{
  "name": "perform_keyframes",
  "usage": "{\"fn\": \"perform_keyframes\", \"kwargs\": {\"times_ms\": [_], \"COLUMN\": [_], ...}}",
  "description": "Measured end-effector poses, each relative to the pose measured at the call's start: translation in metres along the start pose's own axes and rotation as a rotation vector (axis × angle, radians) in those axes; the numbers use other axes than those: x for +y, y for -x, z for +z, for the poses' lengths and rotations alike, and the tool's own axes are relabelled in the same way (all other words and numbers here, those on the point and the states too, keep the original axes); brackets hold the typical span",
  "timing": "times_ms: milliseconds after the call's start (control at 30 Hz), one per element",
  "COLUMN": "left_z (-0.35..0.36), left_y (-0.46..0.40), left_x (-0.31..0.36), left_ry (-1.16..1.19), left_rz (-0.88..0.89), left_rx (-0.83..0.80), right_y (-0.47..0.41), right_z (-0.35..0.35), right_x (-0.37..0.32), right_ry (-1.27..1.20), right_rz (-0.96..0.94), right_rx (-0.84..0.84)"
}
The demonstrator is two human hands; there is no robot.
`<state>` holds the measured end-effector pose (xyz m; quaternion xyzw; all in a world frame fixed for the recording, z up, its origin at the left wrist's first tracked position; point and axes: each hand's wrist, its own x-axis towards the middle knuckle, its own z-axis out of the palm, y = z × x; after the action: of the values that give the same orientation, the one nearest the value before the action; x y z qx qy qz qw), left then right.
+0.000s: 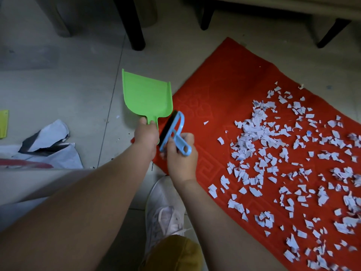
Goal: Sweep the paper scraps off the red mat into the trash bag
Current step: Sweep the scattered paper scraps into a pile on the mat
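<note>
A pale tiled floor (pixel 78 90) carries everything. The red mat (pixel 224 106) lies slantwise across its right half, one corner pointing to the far edge of the floor near two dark furniture legs (pixel 136 26). White paper scraps (pixel 283 153) cover the right and near parts of the mat thickly, thinning to a few stray bits toward its left end, which is otherwise bare. At the floor's left edge lies a crumpled white and black trash bag (pixel 48 145), well apart from the mat, with a small yellow object (pixel 4 123) just beyond it. A white shoe (pixel 164 214) stands on the floor at the mat's near left edge. The green dustpan (pixel 145 94) is held off the mat's left end, pan empty and pointing away; the left hand (pixel 146 135) is closed around its short handle. Just beside it, the right hand (pixel 181 155) is closed around the handle of a blue brush (pixel 173 132) with dark bristles, above the mat's left end.
</note>
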<state>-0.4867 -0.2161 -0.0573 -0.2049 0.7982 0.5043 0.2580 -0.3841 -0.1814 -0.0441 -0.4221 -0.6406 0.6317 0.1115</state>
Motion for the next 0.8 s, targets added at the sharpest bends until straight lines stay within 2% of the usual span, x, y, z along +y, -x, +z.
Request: {"fn": "perform_keyframes", "kwargs": {"times_ms": [67, 133, 233, 300, 367, 500, 567, 667, 800], "left_z": [-0.005, -0.011, -0.013, -0.011, -0.008, -0.005, -0.004, 0.000, 0.011], "left_y": [-0.003, -0.006, -0.007, -0.005, -0.002, 0.001, 0.001, 0.002, 0.008], "left_x": [-0.002, -0.005, -0.007, -0.005, -0.003, -0.002, -0.005, -0.007, 0.000], "left_ry": [0.013, 0.016, 0.021, 0.034, 0.033, 0.010, -0.006, -0.030, -0.024], "left_rz": [-0.005, -0.024, -0.052, -0.062, -0.050, -0.029, -0.038, -0.022, -0.013], "left_rx": [0.015, 0.016, 0.007, 0.005, 0.004, -0.018, -0.043, -0.089, -0.144], "right_y": [-0.001, -0.007, -0.014, -0.011, -0.008, -0.012, -0.024, -0.045, -0.052], "right_z": [-0.001, -0.010, -0.026, -0.026, -0.016, -0.005, -0.017, -0.053, -0.080], "right_x": [0.004, 0.009, 0.008, 0.004, 0.002, 0.009, 0.012, 0.009, -0.003], "right_ry": [0.101, 0.205, 0.142, 0.063, -0.007, 0.070, 0.144, 0.222, 0.169], "right_rz": [0.013, -0.006, -0.092, -0.123, -0.125, -0.048, -0.027, -0.003, -0.109], "right_rx": [-0.006, 0.149, 0.380, 0.370, 0.281, 0.111, 0.167, 0.342, 0.491]}}
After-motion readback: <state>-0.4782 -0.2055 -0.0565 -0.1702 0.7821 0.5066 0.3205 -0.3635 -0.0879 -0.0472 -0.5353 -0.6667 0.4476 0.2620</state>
